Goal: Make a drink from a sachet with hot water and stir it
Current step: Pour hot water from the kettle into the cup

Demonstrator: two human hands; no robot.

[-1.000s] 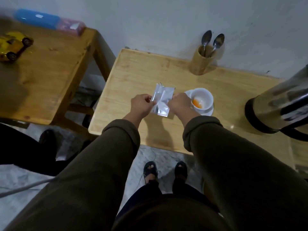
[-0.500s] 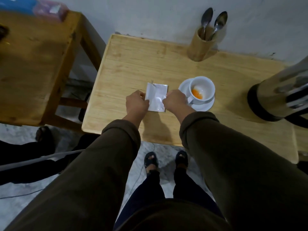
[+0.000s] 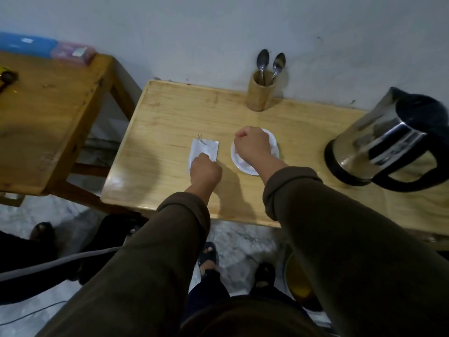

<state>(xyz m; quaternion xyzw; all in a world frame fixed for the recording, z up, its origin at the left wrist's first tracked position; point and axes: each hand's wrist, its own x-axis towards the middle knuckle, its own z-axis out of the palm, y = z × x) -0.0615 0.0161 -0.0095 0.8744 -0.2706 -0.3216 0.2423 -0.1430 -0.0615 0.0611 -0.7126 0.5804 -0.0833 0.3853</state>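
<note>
- Pale wall behind, with a light wooden table (image 3: 170,122) set against it.
- On the table lies a silver sachet (image 3: 203,153), flat, its top edge torn and a curl of foil sticking up at the far corner.
- The left hand (image 3: 205,170) rests on the sachet's near end, fingers curled down onto it; whether it pinches the foil or only presses it flat, I cannot tell.
- Just right of the sachet sits a white saucer (image 3: 239,164), and a white cup (image 3: 272,142) on it shows only as a sliver of rim.
- The right hand (image 3: 251,147) hangs over the cup in a loose fist and hides most of it; if anything is between the fingers, it cannot be seen.
- Sachet and saucer are near each other but apart.
- At the back, touching the wall line, a wooden holder (image 3: 260,93) stands upright with two spoons (image 3: 269,65) in it, bowls up.
- A steel kettle (image 3: 393,139) with a black handle and base stands at the right end of the table, well clear of the cup.
- Both arms wear olive sleeves (image 3: 340,227).
- A second, darker table (image 3: 48,113) stands to the left, with a blue box (image 3: 26,46) at its far edge.
- Below the table edge are a pale floor and the person's sandalled feet (image 3: 209,257).
</note>
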